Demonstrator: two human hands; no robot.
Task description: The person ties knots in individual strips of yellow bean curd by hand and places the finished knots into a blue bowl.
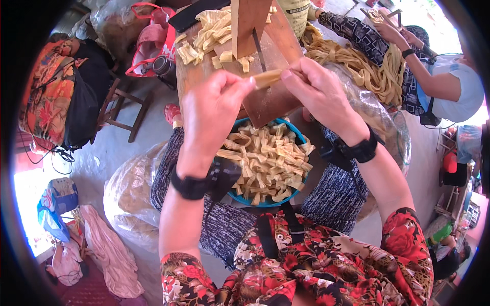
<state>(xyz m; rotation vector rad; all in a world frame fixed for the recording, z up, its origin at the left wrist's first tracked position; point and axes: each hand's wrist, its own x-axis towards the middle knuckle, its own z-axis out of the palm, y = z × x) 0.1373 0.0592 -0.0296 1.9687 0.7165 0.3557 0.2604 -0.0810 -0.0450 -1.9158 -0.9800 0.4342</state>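
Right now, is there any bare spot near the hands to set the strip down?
Hardly. The wooden board is bare only just below the tan strip pinched between left hand and right hand. Its upper end is heaped with cut pieces. The blue bowl on the lap is full. Grey floor lies bare left of the knee.

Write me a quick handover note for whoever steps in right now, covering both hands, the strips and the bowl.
Left hand: pinching one end of a folded tan strip.
Right hand: gripping the other end, over the wooden board.
Blue bowl on the lap: heaped with knotted strips.
More loose strips lie at the board's far end.
A co-worker's hands handle long strips at upper right.
Done: a bowlful. Left: the strip in hand and the loose pile.
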